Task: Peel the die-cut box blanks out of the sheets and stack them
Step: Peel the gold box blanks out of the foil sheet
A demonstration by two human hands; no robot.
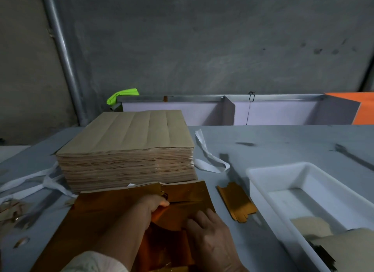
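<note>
- Grey concrete wall behind, grey bench (283, 138) in front.
- The gold sheet (97, 215), shiny and creased, lies at the near edge, right up against a tall stack of brown sheets (129, 150).
- Left hand (153, 208) has its fingers curled round a fold of it; right hand (212, 233) presses it flat, fingers straight.
- Gold blanks (236, 203) sit just to the right, white tray (261, 182) beside them, open bench behind.

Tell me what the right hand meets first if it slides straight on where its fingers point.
Likely the front of the brown stack, beyond the gold sheet; it might brush the left hand first.
</note>
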